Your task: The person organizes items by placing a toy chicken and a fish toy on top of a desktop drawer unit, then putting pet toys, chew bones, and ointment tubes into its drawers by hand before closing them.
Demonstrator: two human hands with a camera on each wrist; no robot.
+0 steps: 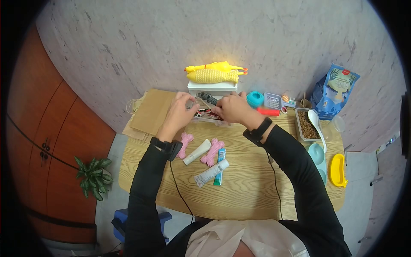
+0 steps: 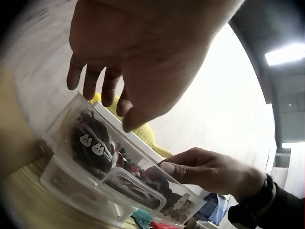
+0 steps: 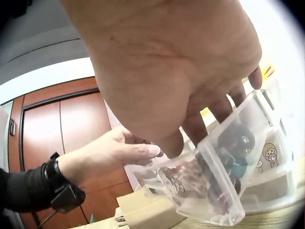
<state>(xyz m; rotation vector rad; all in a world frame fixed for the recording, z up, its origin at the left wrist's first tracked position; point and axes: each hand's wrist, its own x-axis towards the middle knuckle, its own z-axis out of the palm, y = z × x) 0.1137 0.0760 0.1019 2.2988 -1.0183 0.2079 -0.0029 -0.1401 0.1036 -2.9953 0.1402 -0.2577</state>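
A clear plastic drawer (image 2: pixel 86 176) juts from a small white drawer unit (image 1: pixel 212 87). Dark, red and white rope-like toys (image 1: pixel 206 113) fill it, and a grey knotted piece (image 1: pixel 208 98) shows near its back. My left hand (image 1: pixel 177 112) hovers at the drawer's left end, fingers loosely bent and holding nothing. My right hand (image 1: pixel 234 108) reaches over the right end, its fingers down at the rim and its thumb (image 2: pixel 175 170) against the dark contents. Its fingertips are partly hidden behind the drawer wall.
Yellow rubber toys (image 1: pixel 216 73) lie on the unit. Brown paper bags (image 1: pixel 154 111) are to the left. Pink bone toys (image 1: pixel 212 153) and tubes (image 1: pixel 212 173) lie in front. At right are a kibble container (image 1: pixel 302 138), a blue bag (image 1: pixel 336 92) and a yellow dish (image 1: pixel 338 170).
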